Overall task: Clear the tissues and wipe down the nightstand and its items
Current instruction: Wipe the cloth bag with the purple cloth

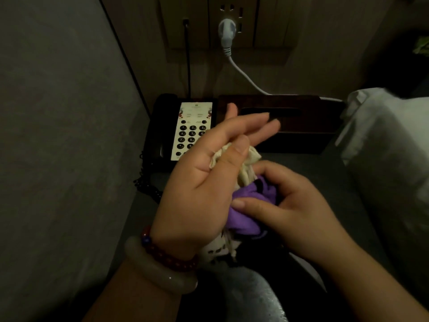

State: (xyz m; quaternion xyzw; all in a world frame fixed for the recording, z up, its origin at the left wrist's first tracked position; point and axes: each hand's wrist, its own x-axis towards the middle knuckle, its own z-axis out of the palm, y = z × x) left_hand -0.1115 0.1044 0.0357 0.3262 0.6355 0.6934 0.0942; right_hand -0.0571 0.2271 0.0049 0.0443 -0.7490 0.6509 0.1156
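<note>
Over the dark nightstand my left hand pins a crumpled cream tissue under its thumb, with the fingers stretched out. My right hand grips a bunched purple cloth just below the tissue. The two hands touch around the bundle. More pale tissue or patterned fabric hangs beneath them; which it is I cannot tell. A black phone with a white keypad sits at the back left of the nightstand. A dark wooden tissue box stands beside it at the back right.
A grey padded headboard fills the left. A white pillow and bedding press against the nightstand's right side. On the wall behind, a white plug and a black cable run down. The phone's coiled cord hangs off the left edge.
</note>
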